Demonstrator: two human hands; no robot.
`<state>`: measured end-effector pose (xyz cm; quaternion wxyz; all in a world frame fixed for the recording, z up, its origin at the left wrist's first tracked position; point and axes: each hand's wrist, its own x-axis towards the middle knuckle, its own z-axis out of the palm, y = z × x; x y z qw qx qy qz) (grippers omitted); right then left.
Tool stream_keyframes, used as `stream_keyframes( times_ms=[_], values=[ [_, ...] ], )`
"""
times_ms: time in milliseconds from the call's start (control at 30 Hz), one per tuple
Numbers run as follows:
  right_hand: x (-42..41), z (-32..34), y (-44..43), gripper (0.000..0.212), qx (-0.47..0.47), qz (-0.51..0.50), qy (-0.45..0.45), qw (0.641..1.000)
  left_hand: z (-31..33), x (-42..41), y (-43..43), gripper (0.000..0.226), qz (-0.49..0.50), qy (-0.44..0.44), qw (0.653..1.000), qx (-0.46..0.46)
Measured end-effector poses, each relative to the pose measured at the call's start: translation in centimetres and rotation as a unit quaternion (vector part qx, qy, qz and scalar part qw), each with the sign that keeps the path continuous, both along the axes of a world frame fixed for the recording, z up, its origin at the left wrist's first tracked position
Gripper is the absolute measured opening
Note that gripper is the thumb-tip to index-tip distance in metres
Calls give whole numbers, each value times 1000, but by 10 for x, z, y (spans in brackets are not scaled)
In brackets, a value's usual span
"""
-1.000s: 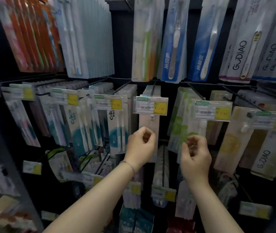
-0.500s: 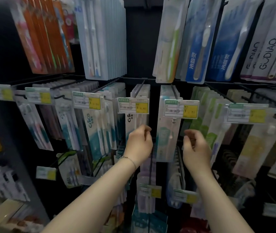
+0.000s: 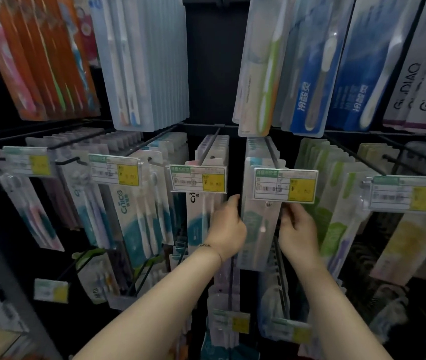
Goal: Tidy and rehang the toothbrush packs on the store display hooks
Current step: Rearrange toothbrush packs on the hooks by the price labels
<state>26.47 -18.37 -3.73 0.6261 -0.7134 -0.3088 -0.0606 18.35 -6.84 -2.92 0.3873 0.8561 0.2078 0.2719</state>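
Observed item: the toothbrush packs (image 3: 257, 224), a stack of clear blister cards with pale teal print. They hang on a black wire hook (image 3: 272, 154) in the middle row of the display. A white and yellow price tag (image 3: 285, 185) sits at the front end of that hook, covering the top of the front card.

Left hand (image 3: 228, 229): placed at the left edge of the stack with the back of the hand towards the camera and the thumb raised. The fingers are out of sight in the dark gap beside the cards, so I cannot tell whether this grip is closed on anything. A thin bracelet (image 3: 205, 245) is on the wrist.

Right hand (image 3: 298, 231): placed at the right edge of the same stack, just below the price tag. The fingers (image 3: 288, 213) are curled in against the card edge (grip clamped on the packs, as far as the view shows).

Surroundings: teal packs (image 3: 128, 216) hang on the hooks to the left, and green packs (image 3: 333, 229) hang just beside the stack on the right. In the row above hang orange packs (image 3: 38, 61), pale blue packs (image 3: 144, 61) and dark blue packs (image 3: 310, 87). Print on the tags is blurred and unreadable.
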Motion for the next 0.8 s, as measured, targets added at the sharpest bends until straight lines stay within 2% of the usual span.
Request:
stream_keyframes(
  times_ms=[167,333,500,667,800],
  values=[
    [11,2,7,31,26,37,45,998,1,7,8,42,-22,-30,999,0],
    [15,5,8,31,76,56,90,991,5,9,14,36,0,-59,998,1],
    [14,9,8,31,124,63,97,986,3,12,18,23,4,-91,996,-5],
    [12,8,7,30,143,63,86,984,2,10,15,20,0,-108,994,-20],
    [11,7,6,38,140,88,101,981,3,8,11,22,-15,-109,994,-25]
  ],
)
